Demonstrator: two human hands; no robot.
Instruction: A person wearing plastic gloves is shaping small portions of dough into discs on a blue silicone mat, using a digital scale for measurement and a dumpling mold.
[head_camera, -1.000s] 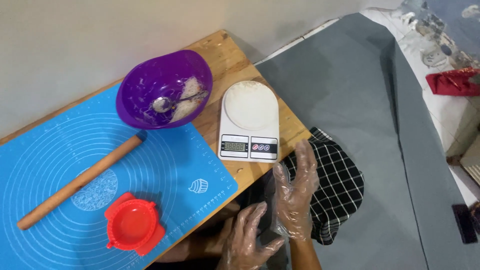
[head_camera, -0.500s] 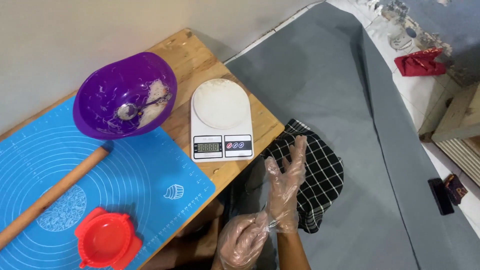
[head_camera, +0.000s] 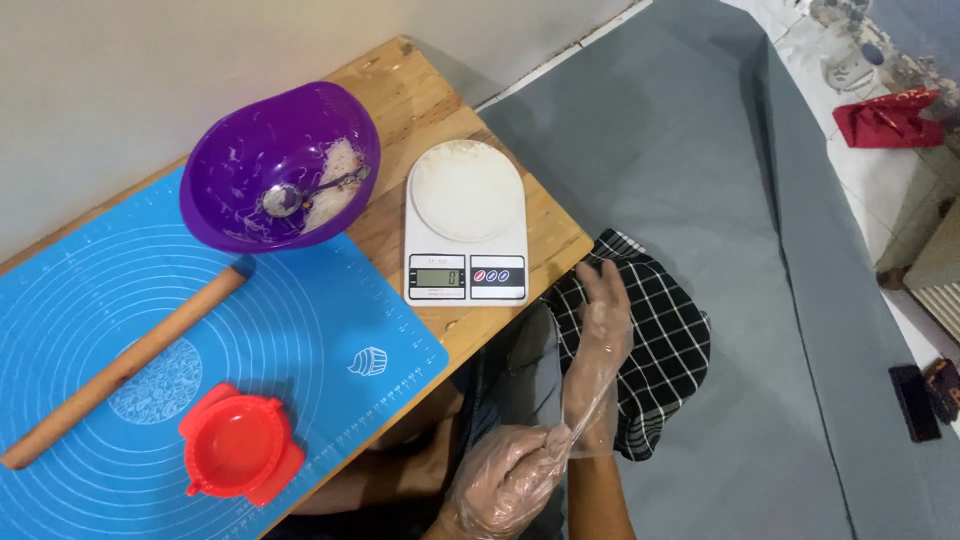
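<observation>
glove, thin clear plastic, sits on the right hand; its long axis runs from the cuff at about 6 o'clock to the fingertips at about 12 o'clock, tilted slightly right. fingers point up toward the table edge, held together and nearly straight, gripping nothing. left hand, also in a clear glove, is curled and pinches the cuff of the right glove at the wrist. both hands are off the table, over the lap, at about 5 o'clock from the white kitchen scale.

head view, surface: wooden table with a blue silicone mat. purple bowl with a spoon at 10 o'clock from the scale. wooden rolling pin lies diagonally on the mat; red round press mould at its 5 o'clock.

room: grey floor covering, black-and-white checked cloth just beside the right hand, pale wall behind the table.
</observation>
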